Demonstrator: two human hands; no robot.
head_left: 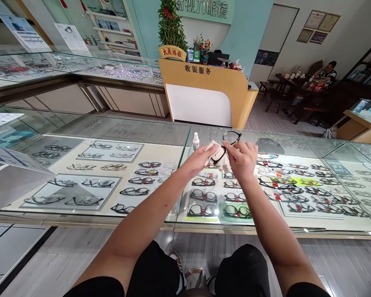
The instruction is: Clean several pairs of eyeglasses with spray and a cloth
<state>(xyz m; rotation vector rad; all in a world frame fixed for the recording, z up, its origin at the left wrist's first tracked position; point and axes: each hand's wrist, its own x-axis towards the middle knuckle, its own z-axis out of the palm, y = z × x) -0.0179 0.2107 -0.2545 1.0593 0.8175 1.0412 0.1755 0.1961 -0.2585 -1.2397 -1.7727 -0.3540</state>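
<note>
A pair of black-framed eyeglasses (232,136) is held up above the glass counter, between my two hands. My left hand (206,157) pinches a pale cleaning cloth (224,164) folded around one lens of the glasses. The fingers of my right hand (243,160) are closed on the frame near its middle, and the other lens sticks up beyond them. Just left of the glasses, a small white bottle (196,141) stands upright on the counter.
Under the glass top of the display counter (151,225) lie many rows of eyeglasses (203,210). A folded white card stand (15,181) is at the left. Beyond stands a wooden cashier desk (204,74); a person (326,76) sits at a far table on the right.
</note>
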